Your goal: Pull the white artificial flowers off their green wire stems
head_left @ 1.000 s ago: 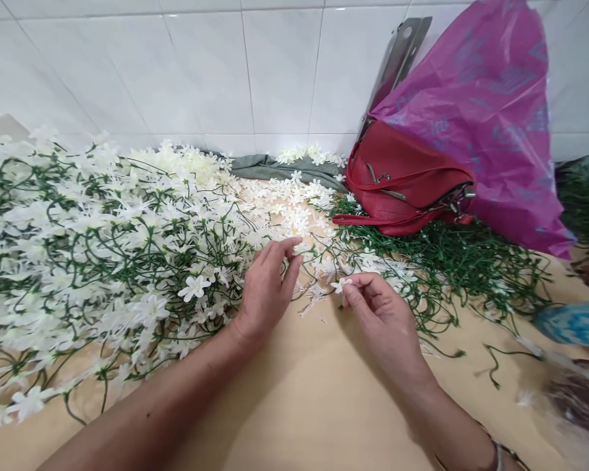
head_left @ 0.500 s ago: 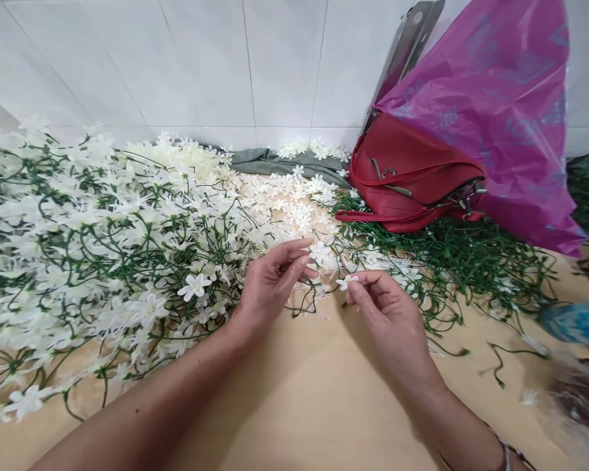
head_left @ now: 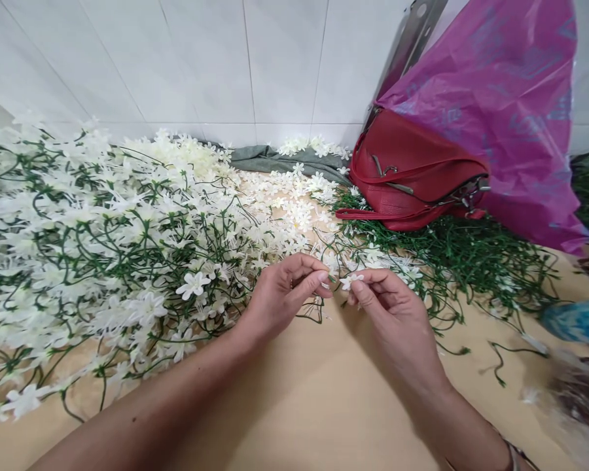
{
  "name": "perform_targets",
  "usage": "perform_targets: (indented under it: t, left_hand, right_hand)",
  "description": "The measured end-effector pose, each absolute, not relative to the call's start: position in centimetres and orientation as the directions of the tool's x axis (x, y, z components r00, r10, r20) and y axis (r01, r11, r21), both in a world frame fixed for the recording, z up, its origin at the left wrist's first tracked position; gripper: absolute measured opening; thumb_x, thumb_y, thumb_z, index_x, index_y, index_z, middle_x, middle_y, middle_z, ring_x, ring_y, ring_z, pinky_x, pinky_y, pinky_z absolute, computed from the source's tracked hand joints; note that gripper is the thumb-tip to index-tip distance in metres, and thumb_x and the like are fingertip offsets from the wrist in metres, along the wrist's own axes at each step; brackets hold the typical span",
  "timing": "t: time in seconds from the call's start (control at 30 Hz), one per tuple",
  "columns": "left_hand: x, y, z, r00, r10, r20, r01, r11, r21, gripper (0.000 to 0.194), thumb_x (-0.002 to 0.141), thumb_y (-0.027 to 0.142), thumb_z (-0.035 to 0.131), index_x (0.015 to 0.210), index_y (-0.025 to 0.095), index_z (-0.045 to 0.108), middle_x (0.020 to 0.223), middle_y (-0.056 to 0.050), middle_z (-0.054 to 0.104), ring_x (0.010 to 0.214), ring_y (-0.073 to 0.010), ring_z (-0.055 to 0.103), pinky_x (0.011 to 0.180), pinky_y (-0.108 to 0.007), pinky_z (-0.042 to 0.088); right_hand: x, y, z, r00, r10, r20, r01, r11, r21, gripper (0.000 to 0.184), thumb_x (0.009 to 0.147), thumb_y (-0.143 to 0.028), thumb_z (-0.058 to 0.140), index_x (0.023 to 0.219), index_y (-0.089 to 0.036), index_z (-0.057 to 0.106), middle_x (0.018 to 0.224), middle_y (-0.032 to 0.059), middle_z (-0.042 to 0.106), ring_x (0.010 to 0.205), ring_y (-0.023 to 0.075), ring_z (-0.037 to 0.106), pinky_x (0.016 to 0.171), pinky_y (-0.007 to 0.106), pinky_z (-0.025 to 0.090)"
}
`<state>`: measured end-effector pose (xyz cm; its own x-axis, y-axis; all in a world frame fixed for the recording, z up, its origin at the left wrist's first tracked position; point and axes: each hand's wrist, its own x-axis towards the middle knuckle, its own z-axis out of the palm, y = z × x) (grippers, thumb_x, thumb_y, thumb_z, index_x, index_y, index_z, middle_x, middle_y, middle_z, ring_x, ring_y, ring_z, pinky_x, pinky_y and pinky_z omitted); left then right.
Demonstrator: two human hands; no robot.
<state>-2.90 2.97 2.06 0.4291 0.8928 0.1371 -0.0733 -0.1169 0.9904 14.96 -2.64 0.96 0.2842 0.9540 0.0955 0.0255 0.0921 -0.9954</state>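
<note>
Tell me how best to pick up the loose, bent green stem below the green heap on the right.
Probably pinch the bent green stem by its lower end, coming from above and the left: it is thin, and bare tabletop lies to that side.

From my head, the camera looks forward and down, close over my left hand (head_left: 281,299), right hand (head_left: 395,307) and table (head_left: 319,392), facing the wall (head_left: 285,65)

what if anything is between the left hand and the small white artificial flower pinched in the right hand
Nothing visible: a narrow gap separates the left hand from the small white artificial flower in the right hand. A green bit, probably a stem tip, shows at the left fingertips, facing the flower.
</note>
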Motion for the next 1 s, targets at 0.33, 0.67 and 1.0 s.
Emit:
perform_targets:
  t: [0.33, 0.67, 1.0]
  left_hand:
    - [-2.7, 3.1, 2.2, 0.429, 0.903, 0.022, -0.146, 0.046, 0.988, 0.027, 0.091, 0.043, 0.074, 0.087, 0.016, 0.07, 0.081, -0.005, 0.076, 0.08, -0.0168, 0.073, 0.081, -0.03, 0.058]
    - [-2.6, 2.7, 2.6, 0.479, 0.878, -0.003, -0.199, 0.112, 0.974, 0.023, 0.087, 0.037, 0.079, 0.081, 0.016, 0.069, 0.077, -0.002, 0.073, 0.074, -0.0132, 0.068, 0.077, -0.027, 0.055]
    - [-2.6, 2.5, 2.7, 0.473, 0.881, -0.004, -0.215, 0.12, 0.969, 0.023, 0.086, 0.036, 0.079, 0.081, 0.016, 0.069, 0.078, -0.003, 0.074, 0.076, -0.0142, 0.069, 0.079, -0.028, 0.055]
  right_hand:
    - [15.3, -2.3, 0.4, 0.166, 0.986, 0.029, -0.107, 0.047, -0.993, 0.017, 0.085, -0.042, 0.08, 0.088, -0.026, 0.074, 0.082, -0.0001, 0.068, 0.073, 0.0161, 0.055, 0.071, 0.03, 0.044]
    - [15.2, -2.3, 0.1, 0.111, 0.991, 0.073, -0.157, 0.09, -0.983, 0.01, 0.086, -0.035, 0.08, 0.083, -0.027, 0.075, 0.094, 0.0003, 0.066, 0.086, 0.0171, 0.058, 0.08, 0.03, 0.046]
    - [15.3, -2.3, -0.1, 0.095, 0.995, -0.008, -0.188, 0.01, -0.982, 0.016, 0.084, -0.039, 0.082, 0.085, -0.025, 0.074, 0.094, 0.0006, 0.067, 0.084, 0.0173, 0.059, 0.079, 0.03, 0.045]
